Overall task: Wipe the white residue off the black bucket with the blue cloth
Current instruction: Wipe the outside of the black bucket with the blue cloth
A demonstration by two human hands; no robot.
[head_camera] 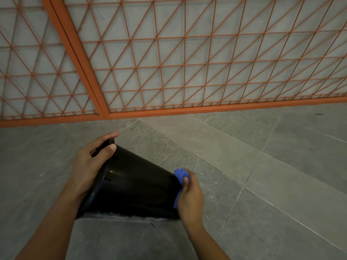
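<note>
Blue cloth (180,175) at bucket (135,184) base edge

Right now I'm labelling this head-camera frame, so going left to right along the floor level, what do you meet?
Left hand gripping the rim → black plastic bucket lying on its side → bunched blue cloth at its base → right hand holding the cloth → grey tiled floor.

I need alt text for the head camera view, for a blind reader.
A left hand grips the rim of a tilted black plastic bucket while the right hand presses a crumpled blue cloth against its base, above a grey tiled floor.
</note>
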